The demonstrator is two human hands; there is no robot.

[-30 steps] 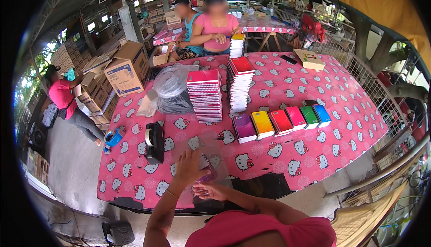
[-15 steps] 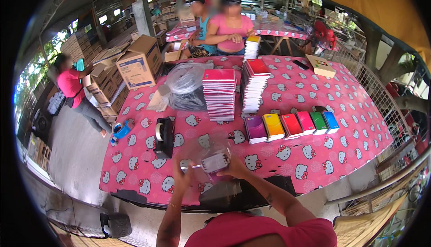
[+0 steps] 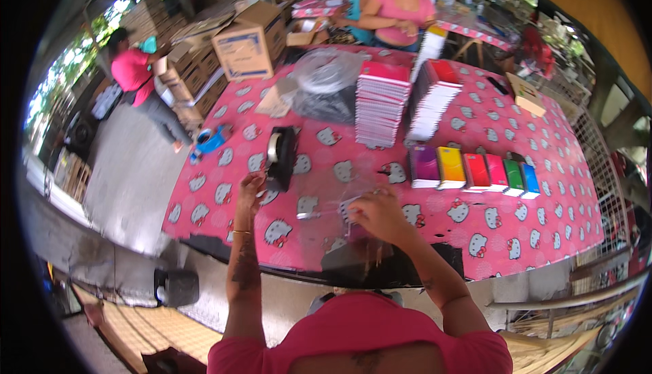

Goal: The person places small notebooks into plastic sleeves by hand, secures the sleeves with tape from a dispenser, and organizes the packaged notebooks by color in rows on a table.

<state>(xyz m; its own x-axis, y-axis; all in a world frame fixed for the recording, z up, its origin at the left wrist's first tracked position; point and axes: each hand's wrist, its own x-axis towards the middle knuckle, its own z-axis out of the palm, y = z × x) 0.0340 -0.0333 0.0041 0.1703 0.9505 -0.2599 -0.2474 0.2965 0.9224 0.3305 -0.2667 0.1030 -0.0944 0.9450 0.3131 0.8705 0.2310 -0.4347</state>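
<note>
In front of me, near the table's front edge, lies a clear plastic bag; a small white-edged item shows through it beside my right fingers, too blurred to name. My right hand is curled over the bag's right part, gripping it. Just left of a black tape dispenser with a pale roll, my left hand is raised with its fingertips pinched together. Whatever they hold, if anything, is too small to make out. A row of spiral notebooks in purple, yellow, red, pink, green and blue stands right of my right hand.
Tall stacks of red-covered notebooks rise at mid-table, beside clear plastic bags. A blue tape dispenser sits at the left edge. Cardboard boxes stand back left. One person works at the left, and two people are across the table.
My left hand has let go of the plastic bag and moved left, up beside the black tape dispenser. The right hand has stayed with the bag. The view has shifted.
</note>
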